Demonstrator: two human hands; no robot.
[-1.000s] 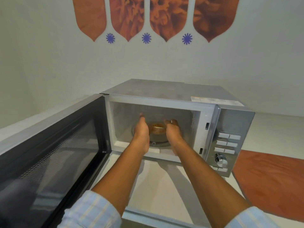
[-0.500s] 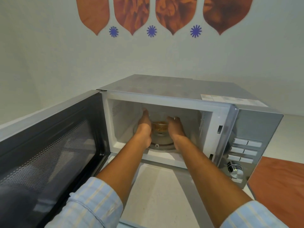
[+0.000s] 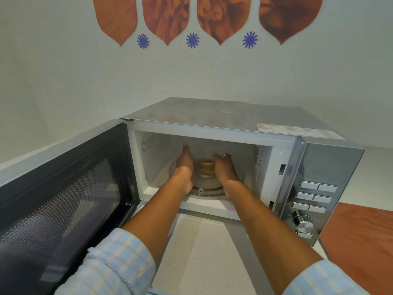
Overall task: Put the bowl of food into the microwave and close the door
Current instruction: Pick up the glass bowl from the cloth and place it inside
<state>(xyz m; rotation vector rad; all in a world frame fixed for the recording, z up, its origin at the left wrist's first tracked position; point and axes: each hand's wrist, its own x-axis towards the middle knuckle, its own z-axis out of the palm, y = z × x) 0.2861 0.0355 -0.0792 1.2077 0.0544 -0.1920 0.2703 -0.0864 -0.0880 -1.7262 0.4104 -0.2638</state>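
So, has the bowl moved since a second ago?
Yes. Against the sill, the bowl has gone deeper into the microwave, between left hand and right hand, now over the turntable.

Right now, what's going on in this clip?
A person has both arms reaching into an open microwave. The left hand and right hand cup either side of a clear glass bowl of food, which sits over the glass turntable; whether it has fully touched down is hard to tell. The door stands wide open on the left and has not yet been closed.
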